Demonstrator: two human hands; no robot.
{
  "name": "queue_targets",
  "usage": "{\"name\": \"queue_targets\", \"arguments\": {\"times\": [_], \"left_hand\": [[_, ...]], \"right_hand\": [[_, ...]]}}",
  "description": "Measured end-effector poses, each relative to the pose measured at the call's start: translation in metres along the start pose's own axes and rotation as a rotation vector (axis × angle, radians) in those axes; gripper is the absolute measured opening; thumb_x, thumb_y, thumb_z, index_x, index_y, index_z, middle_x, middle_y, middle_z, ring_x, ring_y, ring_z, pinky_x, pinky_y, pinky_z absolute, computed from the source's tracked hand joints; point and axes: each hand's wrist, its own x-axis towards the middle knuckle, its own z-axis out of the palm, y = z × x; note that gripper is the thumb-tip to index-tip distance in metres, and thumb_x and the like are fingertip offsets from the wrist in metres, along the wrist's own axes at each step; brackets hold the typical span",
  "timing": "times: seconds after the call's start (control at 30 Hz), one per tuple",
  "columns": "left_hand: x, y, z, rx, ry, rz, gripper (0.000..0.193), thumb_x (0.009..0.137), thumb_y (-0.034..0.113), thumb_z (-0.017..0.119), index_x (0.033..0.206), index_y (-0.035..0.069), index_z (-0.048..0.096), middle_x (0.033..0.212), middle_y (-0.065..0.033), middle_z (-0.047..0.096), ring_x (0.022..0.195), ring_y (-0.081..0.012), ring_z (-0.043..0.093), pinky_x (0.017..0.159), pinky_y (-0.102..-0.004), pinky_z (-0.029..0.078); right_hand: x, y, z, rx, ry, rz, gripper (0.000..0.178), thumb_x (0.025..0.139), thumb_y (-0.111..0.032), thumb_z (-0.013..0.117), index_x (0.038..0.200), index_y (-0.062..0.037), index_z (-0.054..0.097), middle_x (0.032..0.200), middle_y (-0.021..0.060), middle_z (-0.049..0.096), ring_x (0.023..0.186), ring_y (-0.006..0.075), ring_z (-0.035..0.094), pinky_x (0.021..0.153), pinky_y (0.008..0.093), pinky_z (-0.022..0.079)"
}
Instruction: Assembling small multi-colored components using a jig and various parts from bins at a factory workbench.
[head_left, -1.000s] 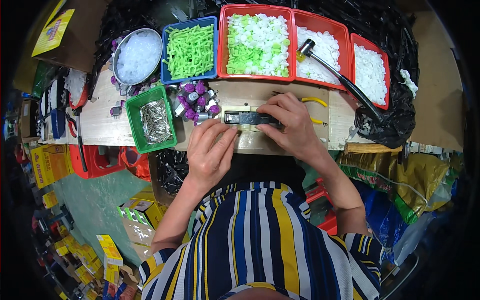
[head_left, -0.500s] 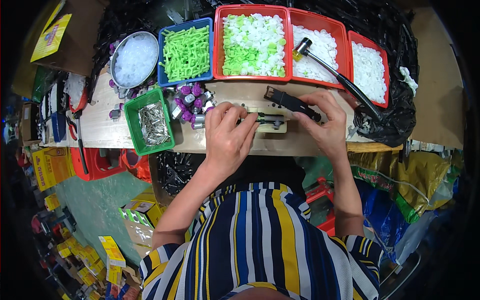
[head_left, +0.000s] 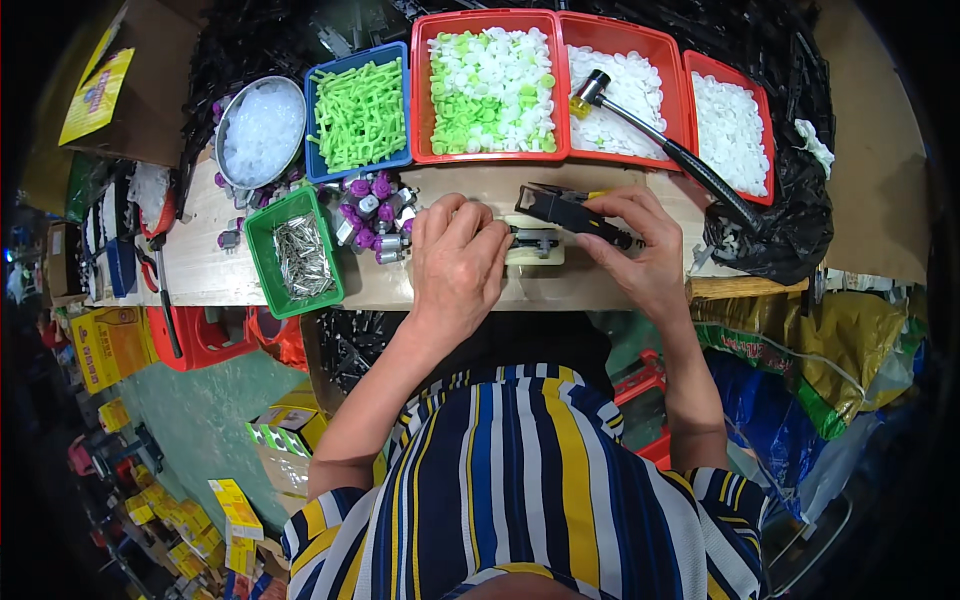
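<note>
Cream-coloured plastic jig block (head_left: 535, 243) sits on the pale wooden workbench (head_left: 200, 270), at its front edge midway between our two hands, and it is what we work around. Going down in size from the bench: the row of red plastic trays of white and green caps (head_left: 490, 85) lies well behind it, the blue tray of green plastic pegs (head_left: 360, 115) beside those, the small green bin of thin metal pins (head_left: 300, 255) to the left, and the cluster of purple-capped metal parts (head_left: 370, 215) just beside our left hand. Our left hand (head_left: 455, 255) lies curled over the block's left end, fingers bent close together; what they pinch we cannot tell. Our right hand (head_left: 640, 250) holds the black elongated plastic part (head_left: 575, 210) at its rear, fingers closed narrowly around it, its nose tilted over the block. To do this well, we judge the left hand should pin the block flat while the right lowers the black part squarely, without twisting, so that the small piece on the block stays seated
</note>
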Motion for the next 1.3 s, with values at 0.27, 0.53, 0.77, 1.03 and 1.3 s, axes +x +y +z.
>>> {"name": "queue_targets", "arguments": {"times": [0.27,0.53,0.77,1.03,1.3], "left_hand": [[-0.003,-0.003,0.0,-0.021,-0.008,0.011,0.018,0.073,0.004,0.072,0.09,0.003,0.067,0.093,-0.008,0.058,0.1,-0.0301,0.054,0.082,-0.0421,0.039],[0.002,-0.004,-0.003,-0.068,-0.025,0.017,0.015,0.074,0.004,0.071,0.088,0.002,0.067,0.091,-0.0086,0.058,0.099,-0.0301,0.054,0.082,-0.042,0.041],[0.007,-0.005,-0.006,-0.074,-0.063,0.027,0.012,0.074,0.004,0.071,0.085,0.002,0.066,0.09,-0.0085,0.058,0.098,-0.03,0.055,0.084,-0.0419,0.041],[0.005,-0.009,-0.003,-0.1,-0.05,0.016,0.013,0.073,0.004,0.074,0.085,0.002,0.067,0.089,-0.0085,0.059,0.097,-0.0303,0.055,0.083,-0.042,0.042],[0.006,-0.01,-0.005,-0.116,-0.043,0.015,0.015,0.074,0.006,0.075,0.087,0.002,0.068,0.088,-0.0084,0.059,0.096,-0.0306,0.055,0.083,-0.042,0.043]], "right_hand": [[-0.007,-0.003,0.006,0.08,-0.261,-0.313,0.037,0.069,-0.007,0.08,0.103,-0.0016,0.068,0.111,0.0109,0.068,0.103,0.0298,0.059,0.091,0.0392,0.048],[-0.011,-0.001,0.006,0.031,-0.326,-0.294,0.039,0.068,-0.007,0.08,0.103,-0.0017,0.066,0.113,0.0094,0.068,0.102,0.0304,0.058,0.091,0.0401,0.048],[-0.013,-0.008,0.005,-0.15,-0.373,-0.387,0.041,0.064,-0.007,0.081,0.101,-0.0033,0.063,0.116,0.0082,0.066,0.105,0.0311,0.059,0.089,0.0412,0.048],[-0.014,-0.009,0.004,-0.125,-0.331,-0.428,0.04,0.064,-0.008,0.081,0.1,-0.0033,0.062,0.122,0.0088,0.064,0.107,0.0308,0.059,0.088,0.0412,0.047],[-0.014,-0.008,0.006,-0.129,-0.392,-0.402,0.039,0.067,-0.007,0.08,0.101,-0.003,0.062,0.123,0.0098,0.064,0.108,0.0312,0.06,0.091,0.0426,0.047]]}}
